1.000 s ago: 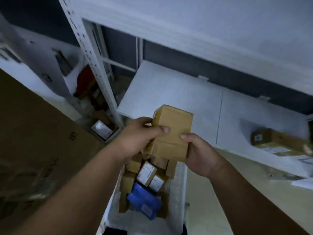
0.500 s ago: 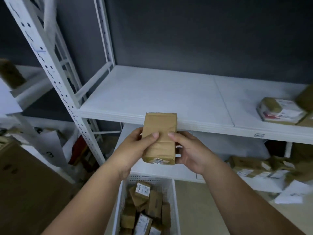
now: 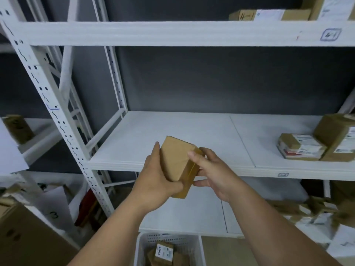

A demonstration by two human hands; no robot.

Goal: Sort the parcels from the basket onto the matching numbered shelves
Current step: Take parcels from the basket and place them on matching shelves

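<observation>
A plain brown cardboard parcel (image 3: 177, 164) is held tilted in front of the middle shelf (image 3: 172, 135) of a white rack. My left hand (image 3: 157, 175) grips its left side and bottom, and my right hand (image 3: 213, 169) holds its right edge. No label shows on the faces turned to me. Below, at the bottom edge, the white perforated basket (image 3: 151, 240) holds several more brown parcels (image 3: 165, 252) with white labels. The shelf edges carry small number tags (image 3: 283, 174), and the upper one (image 3: 330, 34) reads roughly 4-1.
Two labelled parcels (image 3: 301, 148) lie at the right end of the middle shelf, others on the top shelf (image 3: 269, 15) and in a pile on the lowest shelf (image 3: 315, 210). A white perforated upright (image 3: 57, 120) stands left. A large brown carton (image 3: 28, 239) fills the bottom left.
My view has lifted from the basket to the rack. Both hands raised the parcel from over the basket to middle-shelf height and turned it on a slant.
</observation>
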